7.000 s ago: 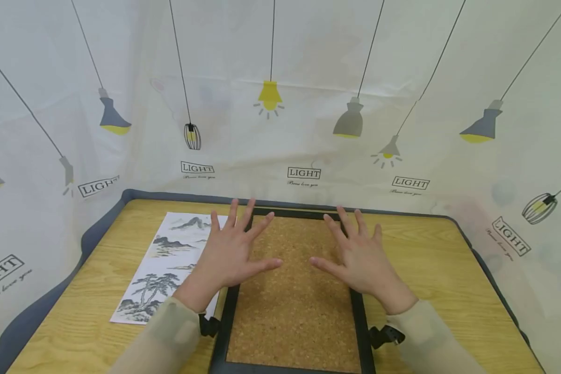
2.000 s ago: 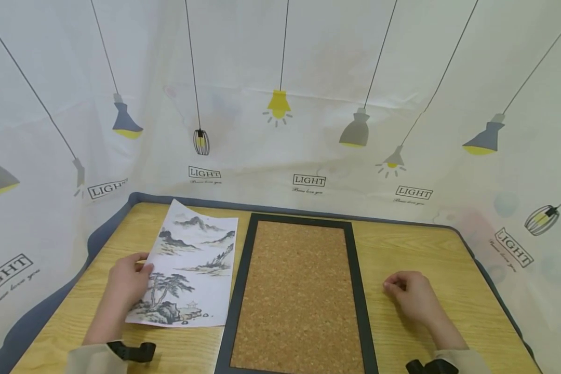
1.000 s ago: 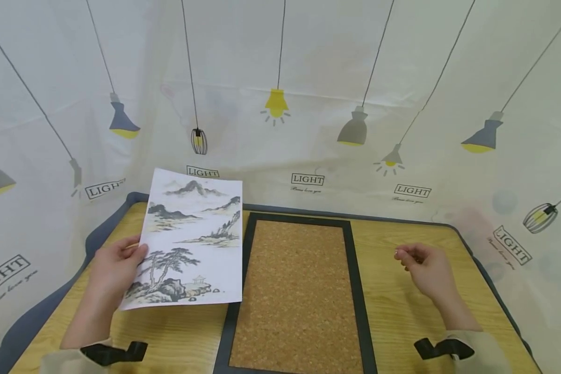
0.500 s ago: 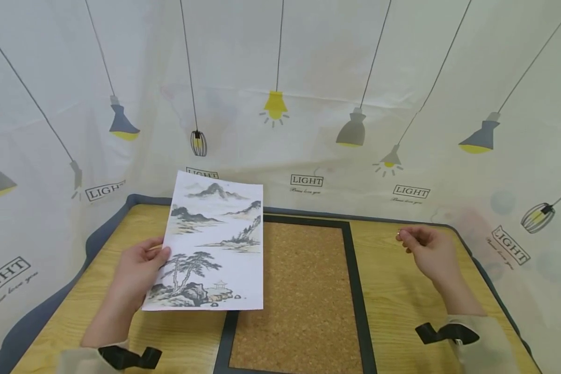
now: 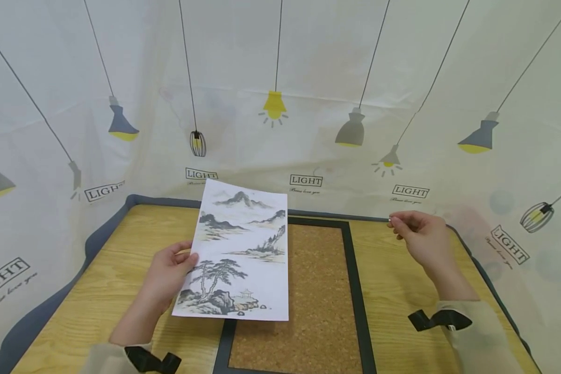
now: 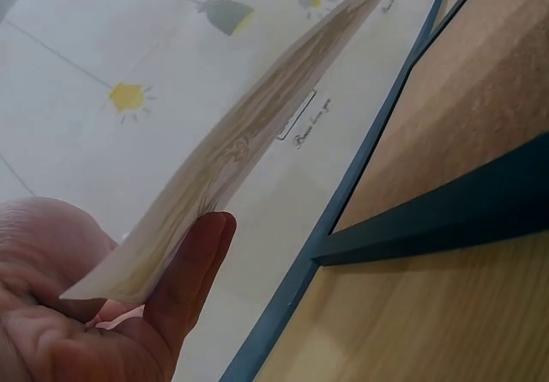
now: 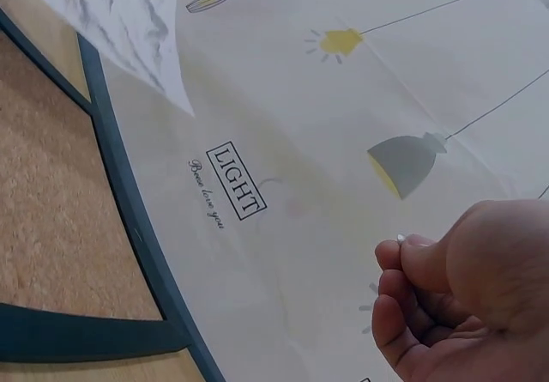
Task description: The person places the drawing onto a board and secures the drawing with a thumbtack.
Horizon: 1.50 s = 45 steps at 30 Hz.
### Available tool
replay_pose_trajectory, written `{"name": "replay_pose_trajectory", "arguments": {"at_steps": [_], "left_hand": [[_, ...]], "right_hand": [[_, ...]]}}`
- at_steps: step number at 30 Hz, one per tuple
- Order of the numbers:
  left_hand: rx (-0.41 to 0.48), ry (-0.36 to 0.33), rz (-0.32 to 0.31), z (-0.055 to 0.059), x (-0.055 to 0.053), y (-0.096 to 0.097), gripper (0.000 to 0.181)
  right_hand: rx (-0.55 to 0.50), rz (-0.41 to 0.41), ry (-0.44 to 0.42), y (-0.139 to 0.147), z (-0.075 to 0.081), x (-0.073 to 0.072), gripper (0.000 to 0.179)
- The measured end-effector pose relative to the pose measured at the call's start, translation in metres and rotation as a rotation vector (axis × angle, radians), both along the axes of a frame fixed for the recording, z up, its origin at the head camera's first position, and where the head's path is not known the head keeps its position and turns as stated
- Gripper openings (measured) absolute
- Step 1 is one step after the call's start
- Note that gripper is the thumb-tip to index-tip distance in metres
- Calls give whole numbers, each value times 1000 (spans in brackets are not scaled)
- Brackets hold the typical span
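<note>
My left hand (image 5: 167, 272) pinches the left edge of a white sheet of paper (image 5: 257, 272) printed with an ink landscape of mountains and pine trees. The sheet is raised and tilted toward me; in the head view it covers the upper left of a black-framed cork board (image 5: 318, 296). From the left wrist view, the thumb and fingers clasp the edge of the paper (image 6: 232, 142). To the right of the board, my raised right hand (image 5: 423, 241) pinches a tiny silvery-white piece (image 7: 401, 239) between thumb and forefinger. Most of that piece is hidden by the fingertips.
The board lies on a wooden table (image 5: 411, 322) whose back edge has a dark blue border (image 5: 168, 200). Behind and at both sides hangs a pale curtain (image 5: 234, 67) printed with lamps. Black camera mounts (image 5: 439, 319) sit at both cuffs.
Both hands were spread above the board. The left hand then took the paper, lifted it and carried it right over the board. The right hand rose off the table with the tiny piece.
</note>
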<state>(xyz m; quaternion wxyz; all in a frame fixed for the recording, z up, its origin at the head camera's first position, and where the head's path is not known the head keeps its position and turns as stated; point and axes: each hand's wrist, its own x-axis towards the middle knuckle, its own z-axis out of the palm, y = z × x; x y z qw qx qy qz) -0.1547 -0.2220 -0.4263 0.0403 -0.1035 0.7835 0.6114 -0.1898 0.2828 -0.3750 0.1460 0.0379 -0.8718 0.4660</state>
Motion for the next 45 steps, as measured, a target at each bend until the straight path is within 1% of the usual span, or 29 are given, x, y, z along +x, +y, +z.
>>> {"name": "replay_pose_trajectory", "arguments": {"at_steps": [4,9,18,22,27,34,38,40,45], "left_hand": [[17,7,-13,-7,-1,11,43],[48,13,-43,-17,-2,24,41],[68,25,-71,-30,-7,49,37],[84,25,-86,-35,-7,60,35],[105,17,-110,-42,-6,76,35],[76,61,-149,-50,-4,96,31],[84,74,-174,-54,-2,103,33],[86,71,-185,-55,0,106,34],[89,34,-204,-57,3,111,38]], "right_hand": [[-43,22,-4,-8,5,-4,25],[-70,37,-14,-17,8,-9,24],[-112,62,-7,-34,10,-19,20],[-146,63,-19,-43,7,-21,20],[-193,69,-33,-53,0,-24,19],[-249,75,-32,-62,-9,-26,17],[-255,81,-46,-67,-12,-28,18],[-253,85,-53,-70,-13,-30,18],[-283,126,-98,-77,-14,-34,16]]}}
